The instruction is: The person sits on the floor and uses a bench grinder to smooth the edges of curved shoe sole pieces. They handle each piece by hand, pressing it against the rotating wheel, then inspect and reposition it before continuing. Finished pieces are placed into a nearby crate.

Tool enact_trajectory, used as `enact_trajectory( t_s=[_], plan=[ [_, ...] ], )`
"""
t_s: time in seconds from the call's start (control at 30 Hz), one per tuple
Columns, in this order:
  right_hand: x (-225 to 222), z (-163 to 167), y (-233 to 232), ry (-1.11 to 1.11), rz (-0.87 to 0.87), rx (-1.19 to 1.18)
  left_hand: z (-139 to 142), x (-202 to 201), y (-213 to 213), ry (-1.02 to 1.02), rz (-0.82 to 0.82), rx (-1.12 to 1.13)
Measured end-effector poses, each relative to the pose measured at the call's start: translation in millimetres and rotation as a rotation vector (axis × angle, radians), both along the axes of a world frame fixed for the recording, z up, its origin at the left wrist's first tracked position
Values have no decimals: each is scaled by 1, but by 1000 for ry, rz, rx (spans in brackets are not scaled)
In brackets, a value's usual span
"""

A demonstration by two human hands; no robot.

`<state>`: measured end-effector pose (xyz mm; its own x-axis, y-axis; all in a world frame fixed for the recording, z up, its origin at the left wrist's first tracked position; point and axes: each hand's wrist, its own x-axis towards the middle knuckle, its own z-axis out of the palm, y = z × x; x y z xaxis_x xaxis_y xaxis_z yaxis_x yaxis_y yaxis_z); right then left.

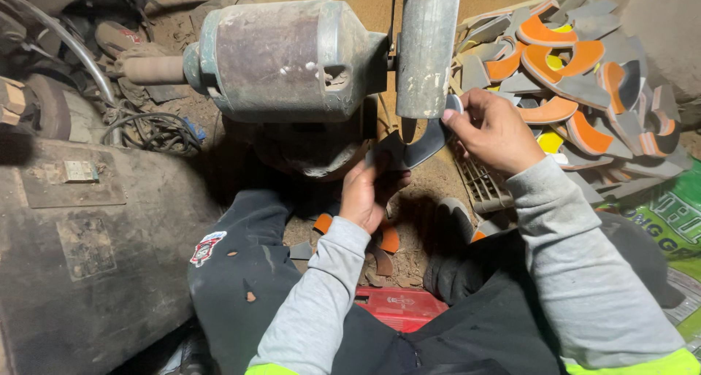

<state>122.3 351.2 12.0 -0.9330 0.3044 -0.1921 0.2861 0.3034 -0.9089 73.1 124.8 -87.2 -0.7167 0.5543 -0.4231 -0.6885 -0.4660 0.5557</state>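
- Sitting low, you have a red box (398, 307) nearest, between your knees.
- Your left hand (367, 192) pinches the near end of a dark curved sole piece (410, 150); your right hand (491, 130) grasps its far end, steadying it.
- That grip holds its edge beneath the grinder wheel guard (427, 46).
- Farther right, orange-and-grey cut pieces (577, 61) lie heaped within reach.

Green plastic sack (668, 225) at right edge, below the heap of grey and orange pieces: glossy, crumpled, light lettering printed on it; only part in view.

Red flat box-like item (400, 307) low centre, between the person's legs: pale mark on top; package or not, cannot tell.

Sewn badge (208, 248) on dark trouser leg, left of centre: shield shape, white with red and dark detail.

Small pale rectangular plate (79, 171) on dark casing, far left.
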Motion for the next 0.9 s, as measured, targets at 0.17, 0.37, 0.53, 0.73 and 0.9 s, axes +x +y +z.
enact_trajectory(
  t_s=[0.17,0.37,0.53,0.73,0.9],
  plan=[
    [-9,-2,0,50,-13,63,-9,-1,5,-18,19,38],
    [-10,-3,-8,59,-37,15,-3,-4,-1,-5,30,-56],
    [-3,-7,-26,63,-47,-18,0,-6,-16,53,44,-66],
    [10,-15,-44,112,-61,-34,1,-10,-36,69,23,-81],
    [19,-20,-54,134,-80,-5,7,-10,-47,104,-12,-146]
  ],
)
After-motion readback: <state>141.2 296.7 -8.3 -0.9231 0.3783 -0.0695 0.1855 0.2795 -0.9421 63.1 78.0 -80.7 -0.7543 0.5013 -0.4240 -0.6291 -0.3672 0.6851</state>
